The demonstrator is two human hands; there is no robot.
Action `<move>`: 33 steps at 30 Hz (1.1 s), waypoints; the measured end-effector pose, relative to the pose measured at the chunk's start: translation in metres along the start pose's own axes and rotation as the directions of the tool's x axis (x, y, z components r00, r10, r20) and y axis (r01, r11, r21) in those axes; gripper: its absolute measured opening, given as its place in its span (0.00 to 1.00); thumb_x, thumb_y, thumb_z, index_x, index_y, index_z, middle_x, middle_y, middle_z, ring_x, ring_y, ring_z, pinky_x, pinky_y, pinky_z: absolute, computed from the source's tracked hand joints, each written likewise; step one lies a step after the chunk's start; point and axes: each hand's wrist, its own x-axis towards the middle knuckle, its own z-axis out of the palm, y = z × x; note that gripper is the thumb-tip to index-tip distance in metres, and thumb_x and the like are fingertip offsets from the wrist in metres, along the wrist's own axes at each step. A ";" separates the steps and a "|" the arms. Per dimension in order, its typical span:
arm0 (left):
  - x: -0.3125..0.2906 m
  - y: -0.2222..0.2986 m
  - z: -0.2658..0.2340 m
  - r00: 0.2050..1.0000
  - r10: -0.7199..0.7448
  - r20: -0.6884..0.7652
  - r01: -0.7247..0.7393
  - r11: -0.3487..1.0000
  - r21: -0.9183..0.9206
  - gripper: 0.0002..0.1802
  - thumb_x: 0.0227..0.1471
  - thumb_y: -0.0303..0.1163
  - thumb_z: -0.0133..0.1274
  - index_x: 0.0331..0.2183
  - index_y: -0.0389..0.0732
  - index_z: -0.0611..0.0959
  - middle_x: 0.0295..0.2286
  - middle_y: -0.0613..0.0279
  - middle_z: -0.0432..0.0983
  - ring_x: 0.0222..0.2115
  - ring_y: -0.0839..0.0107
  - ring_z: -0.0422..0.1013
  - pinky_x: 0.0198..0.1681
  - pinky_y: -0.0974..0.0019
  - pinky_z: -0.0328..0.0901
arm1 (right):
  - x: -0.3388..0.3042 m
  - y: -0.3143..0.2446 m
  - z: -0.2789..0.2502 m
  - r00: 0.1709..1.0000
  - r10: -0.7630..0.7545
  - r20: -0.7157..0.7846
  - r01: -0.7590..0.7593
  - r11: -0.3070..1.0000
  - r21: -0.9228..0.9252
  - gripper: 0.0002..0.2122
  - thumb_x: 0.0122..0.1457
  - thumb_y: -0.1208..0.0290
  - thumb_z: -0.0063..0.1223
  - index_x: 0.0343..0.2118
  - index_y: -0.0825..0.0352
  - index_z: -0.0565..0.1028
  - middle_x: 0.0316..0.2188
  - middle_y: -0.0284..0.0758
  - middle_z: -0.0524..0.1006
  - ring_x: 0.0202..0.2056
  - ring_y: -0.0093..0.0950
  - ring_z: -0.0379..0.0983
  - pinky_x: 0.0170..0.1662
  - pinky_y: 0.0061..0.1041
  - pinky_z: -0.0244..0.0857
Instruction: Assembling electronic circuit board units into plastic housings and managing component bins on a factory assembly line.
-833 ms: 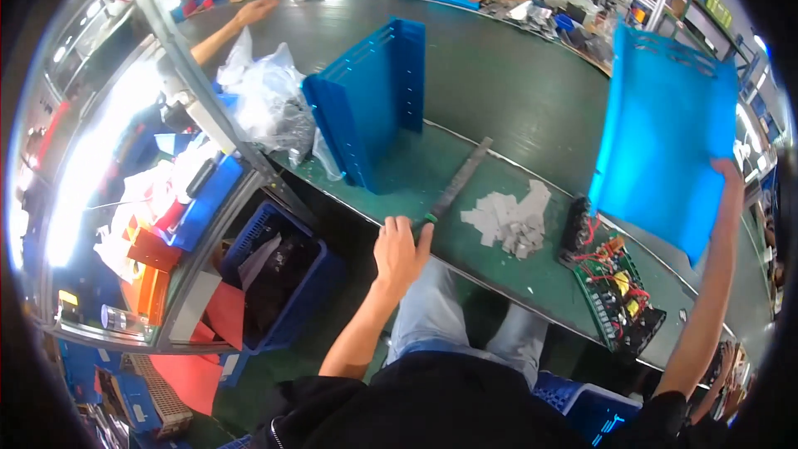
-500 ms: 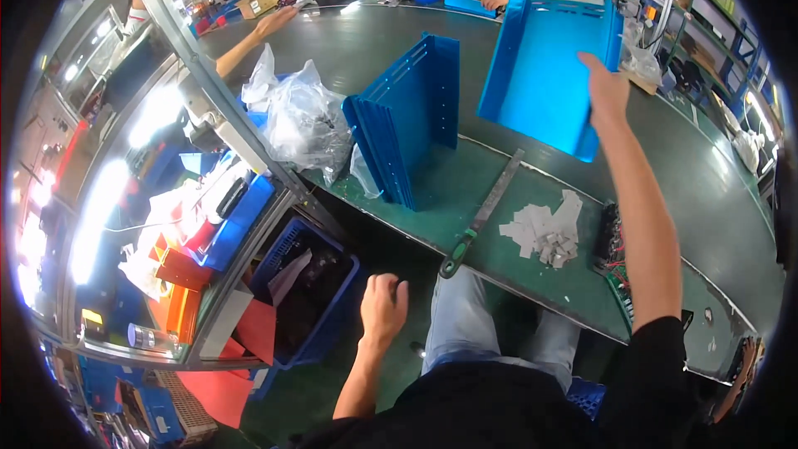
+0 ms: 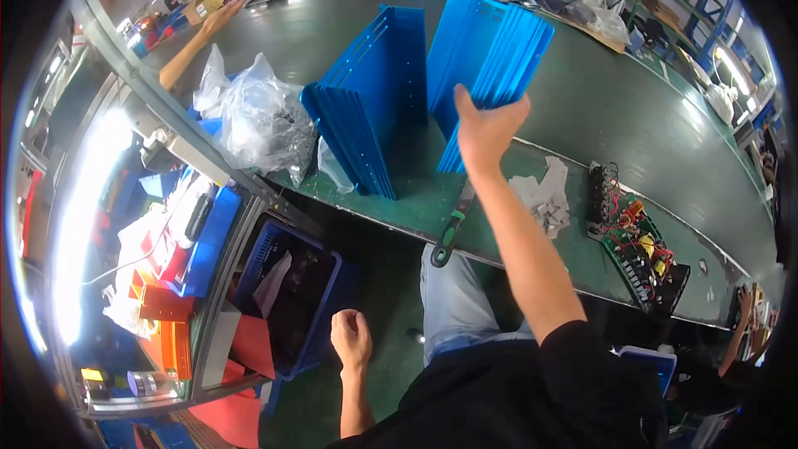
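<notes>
My right hand (image 3: 489, 129) grips a bright blue U-shaped metal housing (image 3: 499, 46), its thumb on the inner face and fingers around the side with several parallel edges. This housing is tilted, low over the bench; whether its lower corner touches the bench I cannot tell. Just left of it stands a stack of nested blue housings (image 3: 349, 129), upright on the green bench top. My left hand (image 3: 352, 339) hangs near my lap with its fingers curled closed, and I see nothing in it. A green-handled flat blade (image 3: 449, 237) lies across the bench edge, partly hidden behind the held housing.
Clear plastic bags (image 3: 262, 120) lie left of the stack. White scraps (image 3: 549, 199) and a wired circuit board (image 3: 636, 245) are on the right. A blue crate (image 3: 324, 308) stands below left, beside a metal frame post (image 3: 125, 54). Another person's arm (image 3: 187, 50) reaches in at far left.
My right hand has brought the blue housing left toward the standing stack and turned it, so its edged side now shows. The view has shifted right, uncovering the circuit board. My left hand stays curled.
</notes>
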 end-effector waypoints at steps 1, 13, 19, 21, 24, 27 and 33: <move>0.008 0.008 0.005 0.999 0.041 0.009 -0.040 0.999 -0.024 0.03 0.51 0.24 0.55 0.30 0.37 0.78 0.26 0.54 0.73 0.24 0.60 0.71 0.29 0.61 0.66 | -0.009 0.003 0.001 1.000 -0.016 -0.007 0.016 1.000 0.012 0.40 0.44 0.63 0.72 0.53 0.79 0.59 0.47 0.52 0.65 0.51 0.44 0.64 0.57 0.39 0.56; 0.093 0.112 0.018 0.936 0.348 0.056 -0.325 0.915 -0.239 0.03 0.53 0.24 0.55 0.32 0.36 0.79 0.27 0.56 0.73 0.23 0.66 0.72 0.27 0.67 0.66 | -0.092 0.013 -0.015 0.956 -0.246 0.163 0.266 0.956 -0.121 0.42 0.54 0.50 0.63 0.57 0.80 0.54 0.47 0.54 0.62 0.49 0.48 0.63 0.54 0.42 0.57; 0.081 0.092 0.027 0.924 0.368 0.106 -0.341 0.917 -0.208 0.04 0.52 0.25 0.56 0.32 0.37 0.79 0.27 0.54 0.74 0.23 0.62 0.73 0.27 0.64 0.68 | -0.087 0.000 -0.016 0.901 -0.339 0.271 0.361 0.932 -0.034 0.33 0.53 0.56 0.65 0.50 0.76 0.61 0.42 0.52 0.67 0.43 0.49 0.67 0.46 0.40 0.64; 0.072 0.092 0.023 0.932 0.326 0.158 -0.291 0.934 -0.208 0.05 0.52 0.27 0.56 0.32 0.37 0.79 0.28 0.53 0.75 0.24 0.60 0.74 0.29 0.62 0.69 | -0.085 -0.002 -0.017 0.891 -0.324 0.318 0.349 0.937 -0.025 0.31 0.54 0.56 0.64 0.49 0.75 0.62 0.41 0.52 0.67 0.42 0.49 0.67 0.45 0.40 0.64; 0.060 0.090 0.020 0.938 0.282 0.201 -0.239 0.947 -0.214 0.04 0.51 0.26 0.56 0.31 0.36 0.80 0.27 0.54 0.75 0.25 0.61 0.73 0.30 0.63 0.68 | -0.081 -0.001 -0.021 0.864 -0.337 0.374 0.352 0.936 0.030 0.24 0.58 0.61 0.60 0.47 0.73 0.64 0.39 0.51 0.69 0.39 0.51 0.69 0.42 0.41 0.66; 0.052 0.089 0.020 0.931 0.290 0.222 -0.243 0.946 -0.215 0.04 0.51 0.26 0.56 0.31 0.37 0.80 0.27 0.54 0.76 0.25 0.61 0.74 0.30 0.63 0.68 | -0.078 0.002 -0.025 0.847 -0.351 0.399 0.357 0.932 0.062 0.18 0.61 0.64 0.55 0.45 0.72 0.67 0.39 0.49 0.70 0.38 0.51 0.70 0.40 0.42 0.67; 0.056 0.116 0.028 0.912 0.275 0.303 -0.095 0.862 -0.497 0.05 0.54 0.26 0.56 0.33 0.34 0.81 0.25 0.62 0.76 0.25 0.75 0.71 0.29 0.71 0.66 | -0.065 -0.013 -0.067 0.816 -0.251 0.521 0.192 0.967 0.165 0.23 0.59 0.63 0.57 0.53 0.71 0.65 0.49 0.48 0.66 0.46 0.44 0.70 0.43 0.40 0.69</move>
